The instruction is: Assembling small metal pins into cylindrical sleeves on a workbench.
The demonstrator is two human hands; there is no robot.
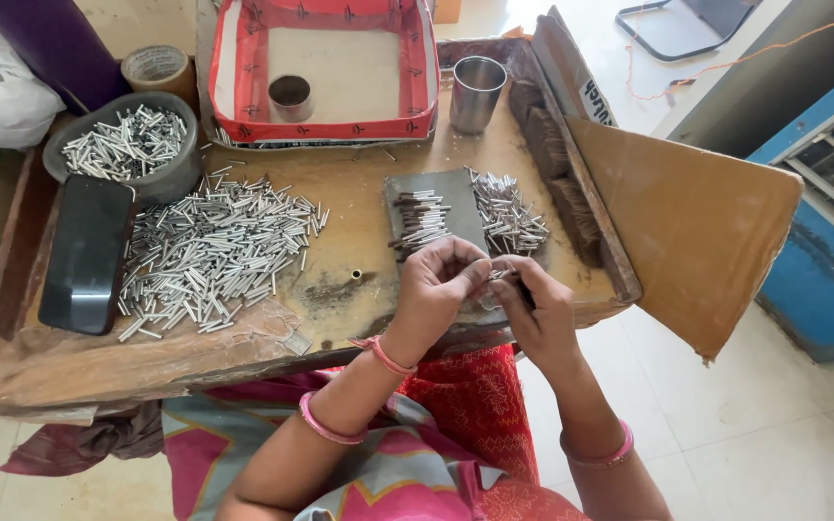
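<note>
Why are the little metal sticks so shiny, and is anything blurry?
Head view: daylight glints off the metal tubes and makes a glare patch on the floor tiles; the black phone mirrors light too. The left hand and right hand look sharp; what they pinch is too small to tell.

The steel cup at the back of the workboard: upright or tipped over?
Upright. The steel cup stands on its base on the workboard, its round open rim facing up. Its contents cannot be seen.

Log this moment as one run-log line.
left hand: pinching small metal tube | right hand: gripping same piece | tube pile: loose on board
</note>
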